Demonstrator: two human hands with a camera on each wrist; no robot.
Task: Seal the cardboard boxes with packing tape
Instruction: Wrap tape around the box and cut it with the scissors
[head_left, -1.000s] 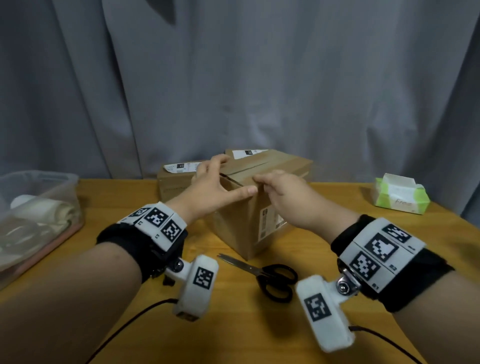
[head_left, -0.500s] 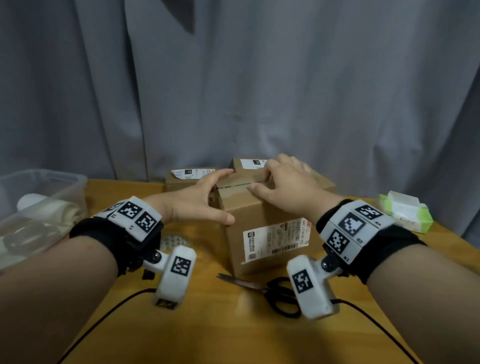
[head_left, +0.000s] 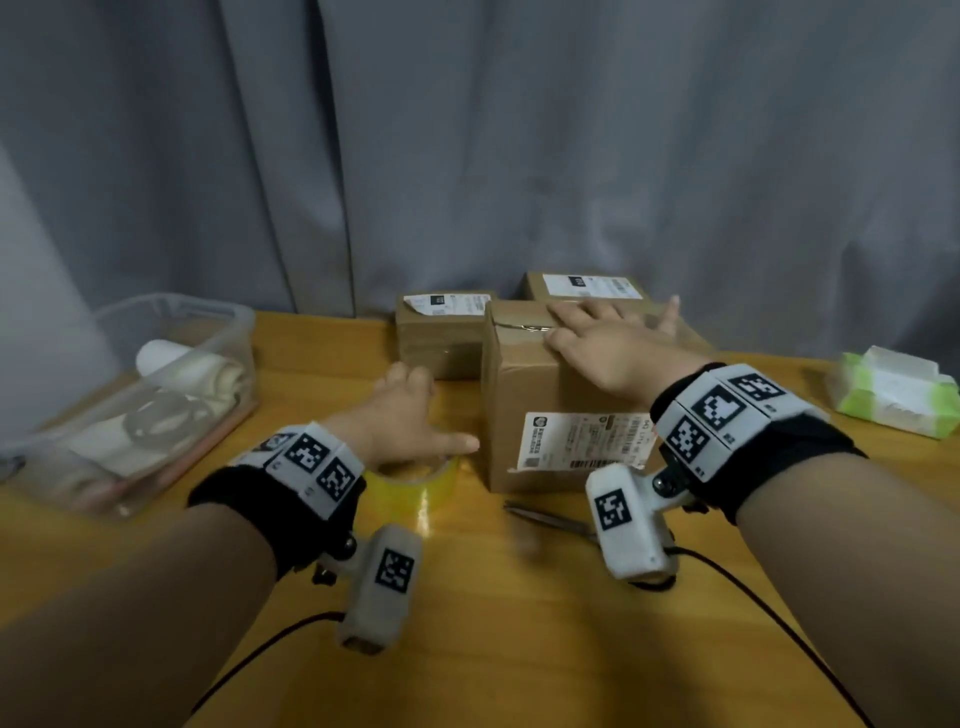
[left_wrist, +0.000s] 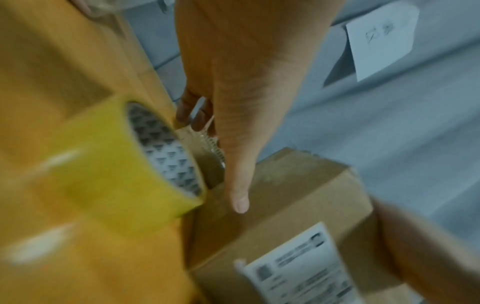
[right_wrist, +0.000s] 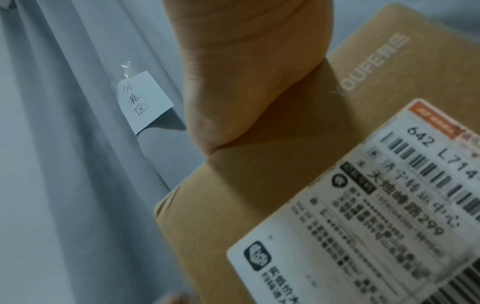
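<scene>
My right hand lies flat on the closed near box; left hand, fingers relaxed, hovers over the tape roll, holding nothing. Left bin holds cloths.

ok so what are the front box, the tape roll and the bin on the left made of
Front box: brown cardboard, matte, with creased edges and a glossy paper shipping label.
Tape roll: shiny yellowish see-through plastic film, light glinting off it; the left wrist view shows a printed inner core, probably cardboard.
Bin: clear plastic, a bit cloudy, since the pale things inside show through its wall.
</scene>
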